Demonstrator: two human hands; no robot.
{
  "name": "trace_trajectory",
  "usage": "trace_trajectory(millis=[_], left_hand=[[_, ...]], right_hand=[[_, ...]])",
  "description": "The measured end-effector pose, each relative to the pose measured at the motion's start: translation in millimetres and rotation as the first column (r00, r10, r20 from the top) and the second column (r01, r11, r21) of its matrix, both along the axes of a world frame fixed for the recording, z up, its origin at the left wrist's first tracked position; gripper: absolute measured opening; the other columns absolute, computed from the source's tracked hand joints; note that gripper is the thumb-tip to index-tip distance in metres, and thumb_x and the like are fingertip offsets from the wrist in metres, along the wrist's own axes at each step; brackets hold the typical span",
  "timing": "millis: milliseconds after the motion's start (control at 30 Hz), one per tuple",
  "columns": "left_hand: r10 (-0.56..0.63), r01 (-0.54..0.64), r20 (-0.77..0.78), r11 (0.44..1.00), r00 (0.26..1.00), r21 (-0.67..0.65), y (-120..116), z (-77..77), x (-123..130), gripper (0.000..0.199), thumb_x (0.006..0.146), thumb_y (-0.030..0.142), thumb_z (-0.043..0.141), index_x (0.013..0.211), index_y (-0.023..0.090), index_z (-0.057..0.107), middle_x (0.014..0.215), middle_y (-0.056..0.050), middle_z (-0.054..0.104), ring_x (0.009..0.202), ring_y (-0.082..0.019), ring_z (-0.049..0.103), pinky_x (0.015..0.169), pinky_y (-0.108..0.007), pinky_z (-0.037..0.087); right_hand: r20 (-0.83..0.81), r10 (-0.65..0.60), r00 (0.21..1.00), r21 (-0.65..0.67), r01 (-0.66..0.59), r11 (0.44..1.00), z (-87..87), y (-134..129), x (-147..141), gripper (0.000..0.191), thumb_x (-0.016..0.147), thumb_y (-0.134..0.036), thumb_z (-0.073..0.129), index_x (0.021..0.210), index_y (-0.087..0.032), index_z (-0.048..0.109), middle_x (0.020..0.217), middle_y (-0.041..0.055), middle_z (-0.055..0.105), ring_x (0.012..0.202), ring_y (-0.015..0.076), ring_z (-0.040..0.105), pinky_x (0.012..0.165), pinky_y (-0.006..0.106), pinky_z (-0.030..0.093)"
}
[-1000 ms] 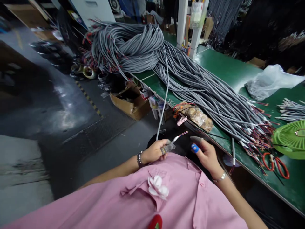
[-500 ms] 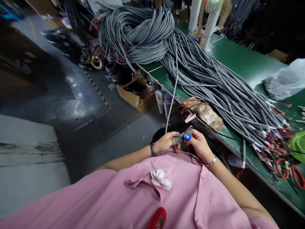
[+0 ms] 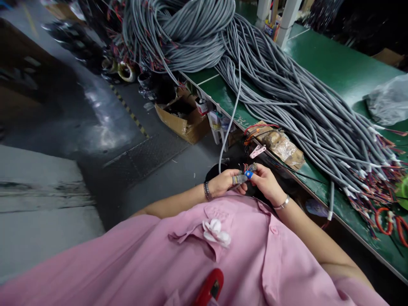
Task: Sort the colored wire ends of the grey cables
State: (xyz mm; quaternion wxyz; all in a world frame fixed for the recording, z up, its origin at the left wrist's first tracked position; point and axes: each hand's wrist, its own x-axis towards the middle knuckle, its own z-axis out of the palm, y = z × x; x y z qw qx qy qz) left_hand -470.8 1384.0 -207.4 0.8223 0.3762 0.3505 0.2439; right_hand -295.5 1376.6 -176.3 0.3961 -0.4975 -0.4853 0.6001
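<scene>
A grey cable (image 3: 230,123) runs down from the bundle on the bench and loops to my hands in front of my chest. My left hand (image 3: 228,182), with grey finger covers, is closed around the cable near its end. Thin coloured wires (image 3: 245,168) fan out of that end between my hands. My right hand (image 3: 263,180), with a blue wrap on the thumb and a grey finger cover, pinches at these wires. Fingers hide the exact point where the wires leave the sheath.
A thick bundle of grey cables (image 3: 277,80) with stripped ends lies along the green bench (image 3: 338,55). Near its edge sit a plastic-wrapped packet (image 3: 282,148) and a pink clip (image 3: 257,151). Orange-handled scissors (image 3: 384,221) lie at right. A cardboard box (image 3: 183,123) stands on the floor.
The coloured wires between my hands now stand up and spread more visibly. Both hands stay close together on the cable end. The view has shifted slightly, with the bench appearing higher.
</scene>
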Motion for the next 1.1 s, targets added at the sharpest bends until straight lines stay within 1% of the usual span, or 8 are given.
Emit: trace_trajectory(millis=[67,167,300,400,567,733,967,1100], left_hand=[[0.038,-0.038,0.012,0.999,0.999,-0.009,2.9,2.8,1.2,0.039,0.069,0.045,0.077,0.080,0.011,0.062,0.069,-0.008,0.068,0.057,-0.017,0.066,0.059,-0.029,0.054],[0.140,-0.139,-0.015,0.990,0.990,0.027,1.7,3.1,5.0,0.037,0.066,0.042,0.079,0.074,0.011,0.061,0.065,-0.007,0.068,0.056,-0.016,0.065,0.058,-0.027,0.053],[0.301,-0.301,-0.042,0.954,0.953,0.013,-4.4,1.9,10.8,0.036,0.063,0.037,0.082,0.075,0.011,0.060,0.063,-0.005,0.067,0.056,-0.014,0.064,0.056,-0.024,0.050],[0.376,-0.377,-0.028,0.926,0.926,-0.018,-6.4,1.7,12.8,0.036,0.061,0.034,0.082,0.076,0.012,0.058,0.063,-0.003,0.066,0.057,-0.013,0.064,0.053,-0.021,0.046],[0.422,-0.423,-0.029,0.905,0.906,-0.049,-5.6,-2.6,13.2,0.035,0.063,0.033,0.081,0.077,0.014,0.055,0.062,-0.001,0.065,0.056,-0.014,0.063,0.049,-0.020,0.043],[0.424,-0.424,-0.043,0.906,0.905,0.012,-7.2,-5.6,12.5,0.034,0.064,0.034,0.080,0.076,0.014,0.056,0.063,-0.002,0.065,0.056,-0.013,0.063,0.050,-0.020,0.044],[0.455,-0.455,-0.036,0.890,0.890,0.002,-7.7,-5.6,12.7,0.035,0.065,0.038,0.079,0.076,0.015,0.056,0.063,-0.001,0.064,0.057,-0.013,0.063,0.049,-0.020,0.043],[0.457,-0.457,-0.046,0.889,0.888,-0.004,-5.8,-4.7,12.9,0.035,0.065,0.039,0.079,0.077,0.014,0.057,0.063,-0.002,0.064,0.055,-0.014,0.063,0.048,-0.021,0.044]], right_hand=[[-0.010,0.004,1.000,0.024,-0.004,1.000,1.7,3.1,-1.5,0.030,0.070,-0.044,0.074,0.078,-0.018,0.060,0.066,-0.0030,0.055,0.055,0.0088,0.043,0.051,0.024,0.036],[-0.008,-0.055,0.998,0.027,0.056,0.998,-2.7,2.3,-3.0,0.029,0.071,-0.045,0.072,0.079,-0.019,0.061,0.067,-0.0022,0.054,0.057,0.0094,0.042,0.050,0.024,0.035],[-0.024,-0.132,0.991,0.007,0.132,0.991,-13.2,-4.2,-4.7,0.026,0.073,-0.043,0.071,0.080,-0.019,0.062,0.066,-0.0028,0.052,0.055,0.0091,0.039,0.049,0.024,0.032],[-0.053,-0.154,0.987,-0.023,0.153,0.988,-16.7,-7.4,-6.0,0.025,0.072,-0.041,0.072,0.079,-0.020,0.062,0.064,-0.0037,0.051,0.053,0.0088,0.038,0.049,0.024,0.031],[-0.056,-0.158,0.986,-0.031,0.157,0.987,-14.3,-7.4,-7.8,0.026,0.072,-0.042,0.072,0.079,-0.020,0.061,0.065,-0.0038,0.052,0.054,0.0091,0.040,0.049,0.024,0.032],[-0.030,-0.123,0.992,-0.009,0.123,0.992,-6.5,-4.1,-11.9,0.029,0.072,-0.043,0.072,0.087,-0.019,0.062,0.077,0.0000,0.060,0.062,0.0112,0.048,0.053,0.024,0.037],[-0.044,-0.146,0.988,-0.028,0.144,0.989,-13.9,-1.5,-10.6,0.030,0.071,-0.045,0.073,0.077,-0.019,0.060,0.066,-0.0025,0.056,0.055,0.0097,0.044,0.051,0.025,0.037],[-0.036,-0.154,0.987,-0.030,0.153,0.988,-14.2,-1.8,-9.3,0.031,0.071,-0.046,0.074,0.078,-0.019,0.060,0.067,-0.0026,0.055,0.055,0.0095,0.044,0.051,0.025,0.037]])
